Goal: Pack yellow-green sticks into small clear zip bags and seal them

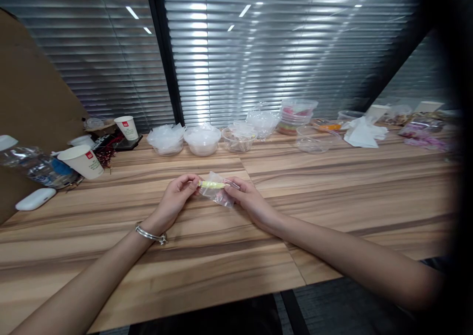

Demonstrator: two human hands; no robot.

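Note:
Between my two hands, just above the wooden table point(177, 271), is a small clear plastic bag point(221, 197) with a yellow-green strip point(212, 184) along its upper part. My left hand point(179, 194) pinches the left end of the bag between thumb and fingers. On the other side, my right hand point(247, 197) grips the right end, thumb in front. Something small and reddish shows faintly low in the bag; its kind cannot be made out. A silver bracelet point(151, 234) circles my left wrist.
Plastic bowls point(202, 139) with clear bags line the back, beside stacked round tubs point(295, 116). White tissues point(365, 130) lie at the right. At the left are paper cups point(82, 161), a plastic bottle point(37, 165) and a white case point(36, 199). Window blinds point(258, 44) rise behind.

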